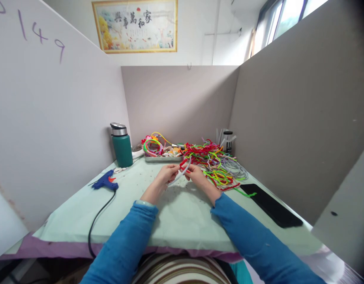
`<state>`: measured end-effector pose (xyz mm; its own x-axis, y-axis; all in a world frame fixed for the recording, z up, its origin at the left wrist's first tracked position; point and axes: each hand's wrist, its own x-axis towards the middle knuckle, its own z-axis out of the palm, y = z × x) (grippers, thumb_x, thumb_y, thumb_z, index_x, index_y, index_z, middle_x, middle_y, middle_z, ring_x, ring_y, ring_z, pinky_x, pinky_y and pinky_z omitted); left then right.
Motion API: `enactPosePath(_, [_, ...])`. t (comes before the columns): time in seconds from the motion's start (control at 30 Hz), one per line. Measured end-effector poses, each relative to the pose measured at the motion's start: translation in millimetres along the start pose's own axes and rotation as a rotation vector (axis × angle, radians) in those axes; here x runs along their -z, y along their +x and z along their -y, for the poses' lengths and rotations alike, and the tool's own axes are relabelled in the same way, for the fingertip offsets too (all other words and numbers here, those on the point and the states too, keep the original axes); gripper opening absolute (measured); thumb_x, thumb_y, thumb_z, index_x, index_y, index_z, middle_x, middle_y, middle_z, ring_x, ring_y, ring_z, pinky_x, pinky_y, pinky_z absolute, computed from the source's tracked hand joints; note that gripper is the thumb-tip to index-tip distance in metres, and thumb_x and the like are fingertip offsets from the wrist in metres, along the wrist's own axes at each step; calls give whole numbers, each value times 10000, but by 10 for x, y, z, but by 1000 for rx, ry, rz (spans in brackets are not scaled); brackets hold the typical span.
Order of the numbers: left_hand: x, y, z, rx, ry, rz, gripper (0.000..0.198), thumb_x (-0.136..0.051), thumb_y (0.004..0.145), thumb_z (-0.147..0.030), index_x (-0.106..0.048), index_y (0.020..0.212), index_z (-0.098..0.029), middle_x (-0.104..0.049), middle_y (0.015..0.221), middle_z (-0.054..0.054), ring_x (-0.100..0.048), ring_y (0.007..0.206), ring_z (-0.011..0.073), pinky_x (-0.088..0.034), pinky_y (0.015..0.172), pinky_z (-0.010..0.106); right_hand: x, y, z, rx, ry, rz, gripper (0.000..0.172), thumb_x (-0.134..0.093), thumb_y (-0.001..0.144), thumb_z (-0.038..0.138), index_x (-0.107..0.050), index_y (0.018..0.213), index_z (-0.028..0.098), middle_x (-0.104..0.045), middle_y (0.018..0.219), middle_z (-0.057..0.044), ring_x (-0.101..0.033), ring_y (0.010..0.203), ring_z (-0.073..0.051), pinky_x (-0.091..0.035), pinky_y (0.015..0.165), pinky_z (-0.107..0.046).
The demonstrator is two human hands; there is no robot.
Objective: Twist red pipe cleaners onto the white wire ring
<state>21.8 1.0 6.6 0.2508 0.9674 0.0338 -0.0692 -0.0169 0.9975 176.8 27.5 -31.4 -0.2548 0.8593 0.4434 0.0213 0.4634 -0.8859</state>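
Observation:
Both of my hands meet above the middle of the table. My left hand point(168, 173) is closed in a pinch at a short red pipe cleaner point(182, 162), which shows between the two hands. My right hand point(195, 173) grips a pale, curved plastic headband point(179, 176) with its fingertips. One end of the band points up past the right fingers, and the other slants down beneath the left hand. The red pipe cleaner lies against the band; my fingers partly cover where they touch.
Behind my hands, a tray point(162, 159) holds decorated headbands and small pieces. Tangled pipe cleaners point(207, 152) spread right of it, near grey bands point(237, 169) and a black phone-like slab point(272, 206). Leftward are a blue glue gun point(106, 181) with its cord and a green bottle point(122, 148).

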Motion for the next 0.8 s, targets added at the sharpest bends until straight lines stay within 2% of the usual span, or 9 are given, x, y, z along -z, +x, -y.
enactPosePath(0.3, [24, -19, -26, 20, -115, 59, 231, -661, 706, -330, -533, 764, -147, -423, 530, -67, -217, 328, 5, -134, 344, 192, -22, -42, 183, -3, 9, 17, 336, -637, 691, 495, -584, 719, 165, -503, 565, 37, -374, 428, -64, -265, 423, -223])
enactPosePath(0.43, [-1, -66, -81, 25, -170, 106, 216, -671, 702, -289, -513, 741, -147, -404, 521, -72, -222, 331, 3, -130, 341, 182, -11, -46, 178, 28, -9, 38, 339, -598, 733, 500, -580, 695, 164, -504, 563, 30, -391, 438, -70, -282, 432, -225])
enactPosePath(0.6, [-11, -82, -93, 25, -178, 112, 217, -672, 705, -295, -521, 748, -146, -391, 513, -73, -225, 333, 6, -121, 341, 179, 10, -44, 133, 62, -85, 13, 340, -525, 811, 473, -563, 656, 172, -448, 482, 43, -378, 438, -82, -291, 451, -228])
enactPosePath(0.8, [4, -71, -82, 32, -212, 139, 221, -687, 684, -269, -504, 717, -149, -360, 515, -77, -210, 344, 4, -103, 348, 187, 9, -35, 116, 80, -111, 14, 319, -520, 821, 450, -571, 676, 171, -446, 484, 44, -381, 449, -88, -298, 459, -228])
